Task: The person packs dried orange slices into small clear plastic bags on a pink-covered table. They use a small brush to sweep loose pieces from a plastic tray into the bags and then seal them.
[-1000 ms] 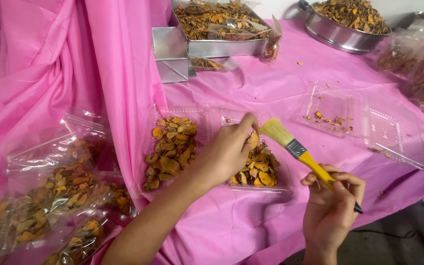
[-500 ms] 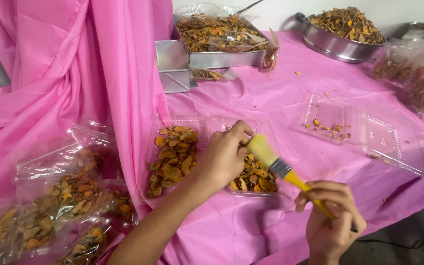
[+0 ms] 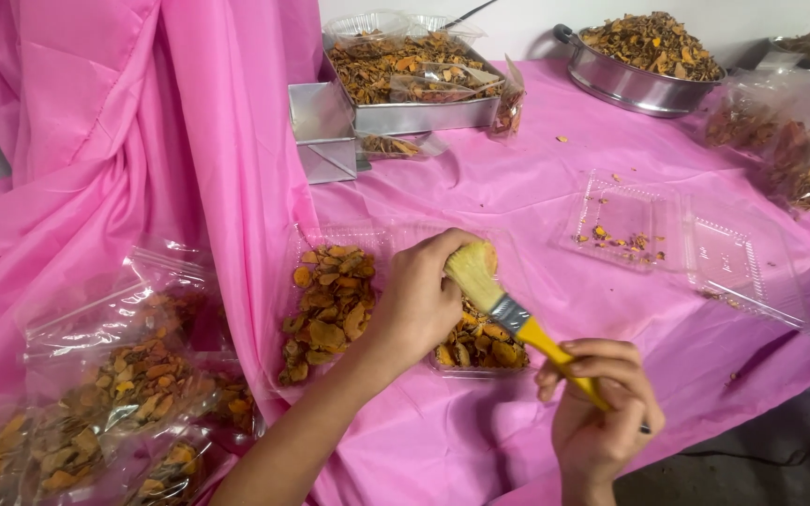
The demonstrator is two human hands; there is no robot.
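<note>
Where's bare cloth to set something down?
Free: pink cloth between the metal tray and the open clear container. Crowded: left edge, filled bags; middle, left hand and brush over the filled container.

Filled clamshell tray (image 3: 330, 309) sits near the bench's (image 3: 536, 197) front edge, another open tray (image 3: 630, 225) to its right, metal box (image 3: 405, 89) and pot (image 3: 639, 66) along the back edge, bags (image 3: 114, 403) at the front-left corner.

A yellow-handled paintbrush (image 3: 508, 314) tilts bristles-up over an open clear plastic box (image 3: 480, 351) of dried orange-brown pieces, lying near the pink table's front edge.
</note>
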